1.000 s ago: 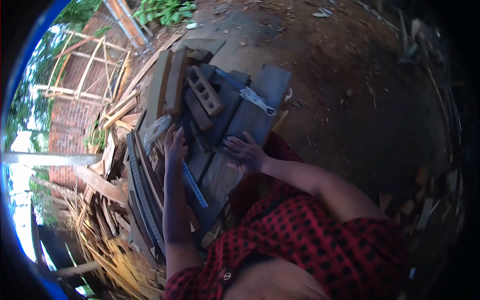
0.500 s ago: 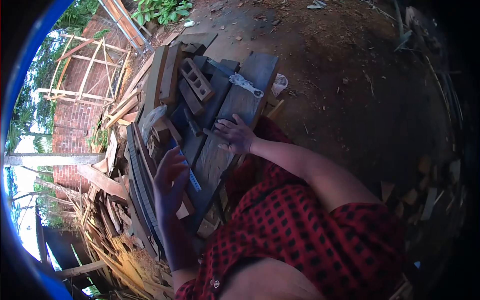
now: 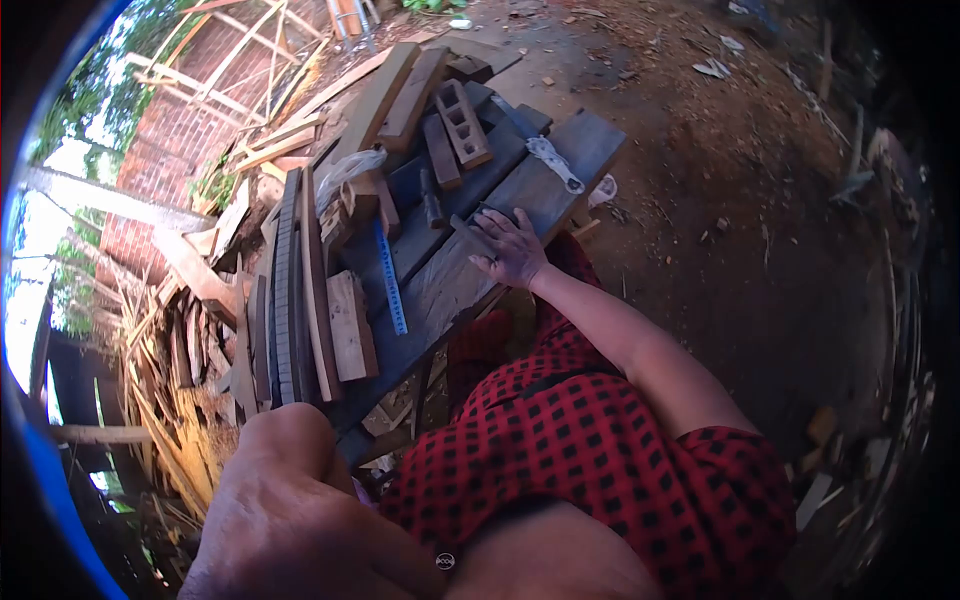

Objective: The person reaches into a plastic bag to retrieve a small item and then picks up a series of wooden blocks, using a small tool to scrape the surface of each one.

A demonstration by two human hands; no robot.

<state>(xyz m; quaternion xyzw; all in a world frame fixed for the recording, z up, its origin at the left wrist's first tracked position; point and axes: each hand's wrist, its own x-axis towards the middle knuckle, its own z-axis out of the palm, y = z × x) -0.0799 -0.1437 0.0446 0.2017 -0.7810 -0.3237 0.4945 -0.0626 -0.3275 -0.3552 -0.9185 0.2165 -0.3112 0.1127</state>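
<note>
My right hand (image 3: pixel 510 250) lies palm down on the dark wooden workbench (image 3: pixel 445 290), fingers spread. A narrow grey flat strip (image 3: pixel 470 236) shows at its fingertips. Close to the camera at the lower left, my left hand (image 3: pixel 290 500) is raised and bent, its fingers hidden from view. Between the hands, a blue ruler (image 3: pixel 392 280) lies along the bench. A dark tool handle (image 3: pixel 431 200) rests just beyond my right fingers. Farther back are a wooden block with square holes (image 3: pixel 463 125) and a long tool with a white wrapped handle (image 3: pixel 553 163).
A light wood block (image 3: pixel 352 325), a long ribbed strip (image 3: pixel 286 290) and a clear plastic bag (image 3: pixel 350 168) lie on the bench's left side. Thick boards (image 3: pixel 385 95) sit at the far end. Scrap wood (image 3: pixel 190 345) is heaped at left, before a brick wall (image 3: pixel 180 140).
My left hand has come up from over the bench toward the camera, uncovering the ruler and the light wood block. The view has turned, while my right hand stays on the bench.
</note>
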